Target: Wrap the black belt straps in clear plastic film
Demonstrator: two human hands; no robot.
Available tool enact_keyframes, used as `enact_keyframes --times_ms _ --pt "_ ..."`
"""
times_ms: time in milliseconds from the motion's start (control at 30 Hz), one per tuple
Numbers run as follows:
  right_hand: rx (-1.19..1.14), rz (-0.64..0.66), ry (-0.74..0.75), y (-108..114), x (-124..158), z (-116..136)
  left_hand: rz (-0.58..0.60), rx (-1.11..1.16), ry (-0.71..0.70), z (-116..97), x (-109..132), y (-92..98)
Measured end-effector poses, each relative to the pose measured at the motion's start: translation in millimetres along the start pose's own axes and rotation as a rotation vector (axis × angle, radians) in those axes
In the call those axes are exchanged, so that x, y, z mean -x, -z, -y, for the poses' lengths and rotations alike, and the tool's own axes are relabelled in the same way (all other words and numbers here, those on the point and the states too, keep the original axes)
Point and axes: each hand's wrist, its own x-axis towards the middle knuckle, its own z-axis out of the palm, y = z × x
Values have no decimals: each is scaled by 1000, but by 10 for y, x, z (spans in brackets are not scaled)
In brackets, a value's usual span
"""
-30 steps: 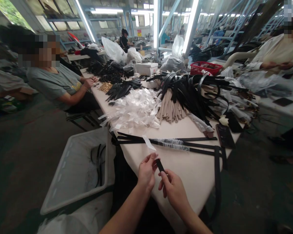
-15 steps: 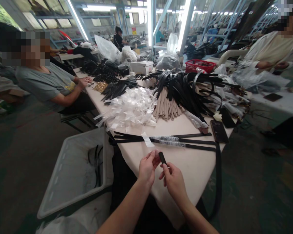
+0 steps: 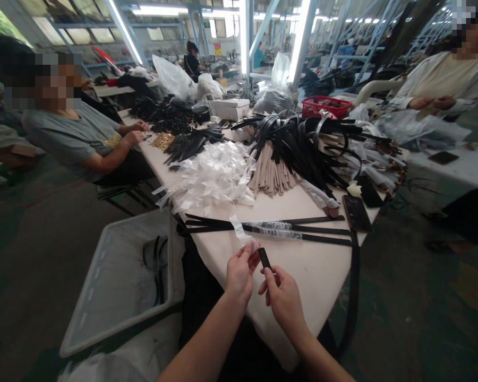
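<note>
My left hand (image 3: 239, 270) is closed in a pinch on the end of a thin white plastic strip (image 3: 238, 228), which trails away over the black straps on the table. In my right hand (image 3: 281, 289), thumb and fingers grip a short black strap end (image 3: 264, 258) that points up toward the left fingertips. The rest of that strap is hidden by the hand. Just beyond both hands, several long black straps (image 3: 326, 231) lie across the table, their middles wrapped in clear plastic (image 3: 276, 229).
White plastic strips (image 3: 215, 175) are heaped behind the straps, beside a bundle of black and beige straps (image 3: 279, 164). A phone (image 3: 357, 214) lies at the right edge. A white bin (image 3: 103, 286) stands lower left. Co-workers sit left (image 3: 99, 143) and stand right (image 3: 442, 85).
The white plastic strip has bent and its near end now reaches my left fingertips. Both hands have stayed almost in place, the strap end still in the right.
</note>
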Motion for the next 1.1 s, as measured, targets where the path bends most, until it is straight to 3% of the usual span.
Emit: enact_keyframes --times_ms 300,467,567,733,833,933,1000,1100 --pt "32 31 0 -17 -38 -52 71 -76 -44 -10 48 -9" --pt "52 137 -6 54 -191 -38 165 -237 -35 34 150 72" --pt "20 284 -47 190 -275 2 207 -278 -13 8 193 168" --pt "-37 658 -215 460 -229 -32 70 -198 -57 -129 166 356" --pt "44 599 -200 473 -245 -49 81 -362 -77 -78 210 415" --pt "93 477 -131 421 -297 18 178 -542 -103 20 302 401" --pt "51 517 -130 437 -291 71 202 -544 -120 13 332 380" --pt "-54 693 -238 539 -219 68 104 -449 -194 -101 305 379"
